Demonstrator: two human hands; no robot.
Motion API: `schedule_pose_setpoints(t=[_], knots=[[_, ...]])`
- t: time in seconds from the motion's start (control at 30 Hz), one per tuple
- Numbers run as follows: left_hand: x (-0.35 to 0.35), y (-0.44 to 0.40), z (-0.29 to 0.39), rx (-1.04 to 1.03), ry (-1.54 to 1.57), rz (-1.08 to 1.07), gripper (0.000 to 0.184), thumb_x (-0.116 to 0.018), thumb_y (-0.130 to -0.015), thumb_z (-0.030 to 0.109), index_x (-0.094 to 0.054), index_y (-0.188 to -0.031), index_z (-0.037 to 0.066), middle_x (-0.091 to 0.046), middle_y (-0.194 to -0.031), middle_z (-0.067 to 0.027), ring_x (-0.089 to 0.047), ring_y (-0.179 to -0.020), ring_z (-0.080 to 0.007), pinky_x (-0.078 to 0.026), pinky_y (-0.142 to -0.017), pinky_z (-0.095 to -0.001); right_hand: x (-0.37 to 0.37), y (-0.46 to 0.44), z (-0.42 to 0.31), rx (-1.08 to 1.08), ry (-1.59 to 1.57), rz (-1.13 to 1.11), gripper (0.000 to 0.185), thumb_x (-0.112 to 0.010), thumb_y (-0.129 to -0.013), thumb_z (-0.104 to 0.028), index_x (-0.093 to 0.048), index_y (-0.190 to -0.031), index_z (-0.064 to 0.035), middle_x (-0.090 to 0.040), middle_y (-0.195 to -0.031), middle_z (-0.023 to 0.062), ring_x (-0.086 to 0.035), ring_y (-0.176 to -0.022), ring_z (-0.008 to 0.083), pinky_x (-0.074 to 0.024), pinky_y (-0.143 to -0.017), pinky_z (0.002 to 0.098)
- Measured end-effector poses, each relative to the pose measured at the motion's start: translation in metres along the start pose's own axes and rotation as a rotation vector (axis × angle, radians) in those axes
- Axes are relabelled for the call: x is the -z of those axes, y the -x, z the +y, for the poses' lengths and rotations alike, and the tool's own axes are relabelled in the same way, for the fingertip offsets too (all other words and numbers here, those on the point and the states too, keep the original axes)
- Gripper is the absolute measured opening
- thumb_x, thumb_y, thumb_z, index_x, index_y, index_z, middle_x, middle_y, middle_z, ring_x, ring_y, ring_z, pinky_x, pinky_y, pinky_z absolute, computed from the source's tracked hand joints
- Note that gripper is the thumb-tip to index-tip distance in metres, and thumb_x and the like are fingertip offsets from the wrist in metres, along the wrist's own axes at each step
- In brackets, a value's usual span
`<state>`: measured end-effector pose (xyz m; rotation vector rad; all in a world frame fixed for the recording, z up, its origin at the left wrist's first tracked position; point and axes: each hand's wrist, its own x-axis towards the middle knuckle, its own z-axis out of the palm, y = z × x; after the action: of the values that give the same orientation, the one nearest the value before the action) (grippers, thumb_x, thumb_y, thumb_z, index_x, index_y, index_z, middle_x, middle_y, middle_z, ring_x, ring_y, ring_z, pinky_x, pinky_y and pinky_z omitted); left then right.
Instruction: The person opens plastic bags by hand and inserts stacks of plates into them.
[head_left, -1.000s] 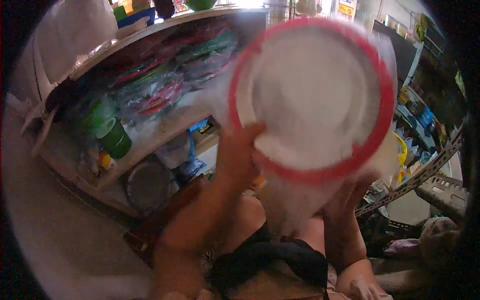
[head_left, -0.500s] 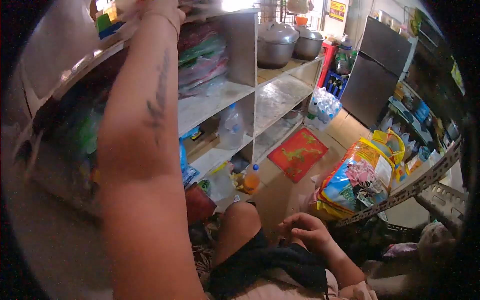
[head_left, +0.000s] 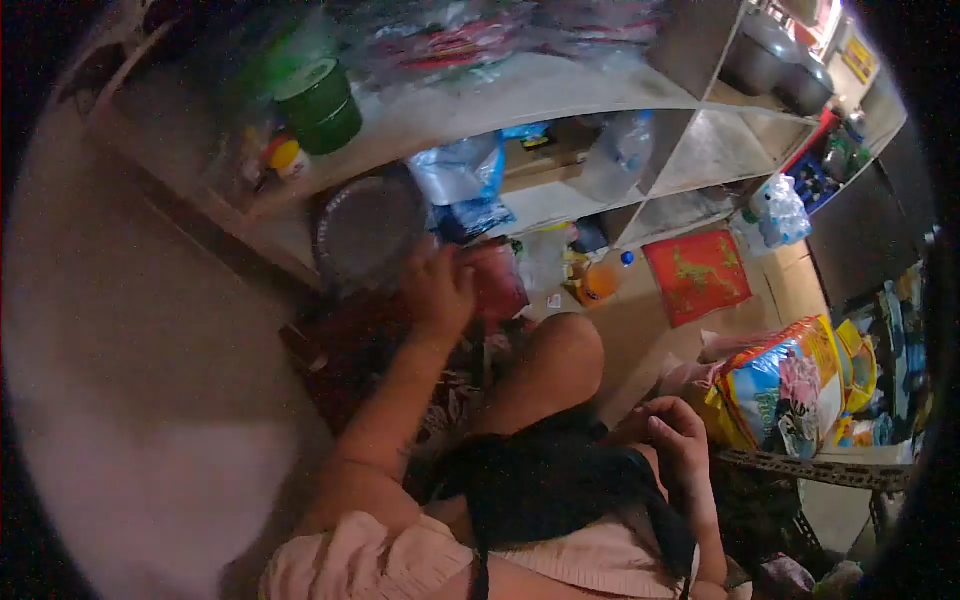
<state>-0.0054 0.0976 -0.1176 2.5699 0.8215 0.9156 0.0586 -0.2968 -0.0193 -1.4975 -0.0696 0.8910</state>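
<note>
My left hand (head_left: 440, 290) reaches low in front of the shelf, its fingers stretched out but slightly blurred. Nothing shows in it. Just beyond its fingers stands a dark round tub or basket (head_left: 370, 225); I cannot tell whether they touch. A dark red object (head_left: 498, 278) lies right beside the hand, its kind unclear. Over my lap, near the black cloth (head_left: 560, 475), my right hand (head_left: 675, 430) is curled with thumb and fingers close together. What it holds, if anything, is hidden.
A shelf (head_left: 560, 85) carries a green container (head_left: 320, 105) and plastic bags. An orange-filled bottle (head_left: 600, 283) stands on the floor near a red mat (head_left: 697, 275). At right, a large colourful sack (head_left: 780, 390) sits behind a perforated metal bar (head_left: 820, 470).
My left arm has come down from above the shelf to the low area in front of it. The view has swung left and down. My right hand stays curled over my lap.
</note>
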Motion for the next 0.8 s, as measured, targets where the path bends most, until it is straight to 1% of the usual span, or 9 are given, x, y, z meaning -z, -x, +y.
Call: schedule_pose_setpoints(t=[0.07, 0.13, 0.37, 0.47, 0.53, 0.6, 0.63, 0.67, 0.8], knots=[[0.015, -0.004, -0.033, 0.029, -0.129, 0.043, 0.054, -0.071, -0.077, 0.031, -0.055, -0.121, 0.004, -0.042, -0.136, -0.0248, -0.037, -0.127, -0.0482, -0.033, -0.103, -0.0553, -0.009, -0.006, 0.003, -0.019, 0.01, 0.028, 0.02, -0.063, -0.086, -0.008, -0.056, -0.104, 0.0003, -0.064, -0.099, 0.0123, -0.065, -0.089, 0.0251, -0.0521, -0.084, 0.0376], [0.031, -0.019, -0.047, 0.138, -0.419, -0.093, 0.076, -0.074, -0.073, 0.042, -0.045, -0.134, 0.006, -0.037, -0.142, -0.0253, -0.033, -0.13, -0.0491, -0.031, -0.104, -0.0592, -0.015, -0.014, 0.009, -0.022, 0.033, -0.007, 0.021, -0.063, -0.087, -0.008, -0.056, -0.105, 0.0005, -0.064, -0.099, 0.012, -0.065, -0.089, 0.0245, -0.0522, -0.082, 0.0367], [-0.015, -0.06, -0.086, 0.236, -0.373, -0.275, 0.092, -0.077, -0.068, 0.048, -0.037, -0.142, 0.011, -0.028, -0.15, -0.0218, -0.025, -0.136, -0.0482, -0.032, -0.1, -0.0641, -0.025, -0.018, 0.014, -0.039, 0.339, -0.073, 0.028, -0.067, -0.088, -0.019, -0.06, -0.109, -0.002, -0.067, -0.101, 0.0085, -0.062, -0.093, 0.0159, -0.0484, -0.083, 0.0289], [-0.016, -0.069, -0.099, 0.228, -0.559, -0.233, 0.073, -0.073, -0.074, 0.039, -0.045, -0.136, 0.013, -0.04, -0.143, -0.0194, -0.04, -0.129, -0.044, -0.042, -0.094, -0.0582, -0.025, -0.009, 0.007, 0.092, 0.522, -0.092, 0.026, -0.067, -0.089, -0.019, -0.061, -0.107, -0.0022, -0.067, -0.1, 0.0086, -0.062, -0.091, 0.015, -0.0488, -0.082, 0.0287], [-0.047, -0.083, -0.162, 0.154, -0.564, -0.42, 0.048, -0.066, -0.081, 0.026, -0.052, -0.124, 0.01, -0.058, -0.122, -0.0188, -0.06, -0.108, -0.0392, -0.049, -0.086, -0.0512, -0.023, -0.001, -0.006, 0.128, 0.603, -0.076, 0.025, -0.067, -0.088, -0.018, -0.061, -0.106, -0.0019, -0.067, -0.099, 0.0084, -0.062, -0.09, 0.0151, -0.0491, -0.08, 0.0288], [-0.03, -0.08, -0.149, 0.132, -0.604, -0.393, 0.038, -0.063, -0.084, 0.022, -0.054, -0.118, 0.008, -0.062, -0.112, -0.0183, -0.063, -0.097, -0.0384, -0.051, -0.082, -0.0493, -0.019, -0.001, -0.003, 0.162, 0.679, -0.079, 0.024, -0.067, -0.088, -0.017, -0.06, -0.105, -0.0017, -0.067, -0.098, 0.0082, -0.062, -0.088, 0.0151, -0.0494, -0.079, 0.0289], [-0.021, -0.079, -0.144, 0.115, -0.644, -0.355, 0.028, -0.059, -0.086, 0.017, -0.055, -0.111, 0.006, -0.066, -0.101, -0.0178, -0.067, -0.085, -0.0375, -0.053, -0.077, -0.0474, -0.015, -0.006, 0.006, 0.046, 0.472, -0.038, 0.023, -0.067, -0.088, -0.016, -0.06, -0.105, -0.0016, -0.067, -0.097, 0.0077, -0.062, -0.088, 0.015, -0.0491, -0.079, 0.0285], [-0.021, -0.08, -0.15, 0.113, -0.651, -0.359, 0.028, -0.059, -0.086, 0.017, -0.055, -0.111, 0.006, -0.066, -0.101, -0.0178, -0.067, -0.085, -0.0375, -0.053, -0.077, -0.0474, -0.013, -0.009, 0.012, -0.067, 0.265, 0.0, 0.022, -0.066, -0.089, -0.015, -0.06, -0.105, -0.0016, -0.067, -0.095, 0.0072, -0.062, -0.087, 0.0148, -0.0488, -0.079, 0.0281], [0.01, -0.099, -0.184, 0.092, -0.522, -0.12, 0.025, -0.056, -0.089, 0.021, -0.054, -0.107, 0.004, -0.066, -0.092, -0.0212, -0.066, -0.085, -0.0394, -0.053, -0.071, -0.0502, -0.021, -0.019, 0.011, -0.008, 0.282, -0.04, 0.029, -0.068, -0.086, -0.019, -0.06, -0.107, -0.0005, -0.065, -0.098, 0.0087, -0.062, -0.089, 0.0181, -0.0491, -0.08, 0.0311]])
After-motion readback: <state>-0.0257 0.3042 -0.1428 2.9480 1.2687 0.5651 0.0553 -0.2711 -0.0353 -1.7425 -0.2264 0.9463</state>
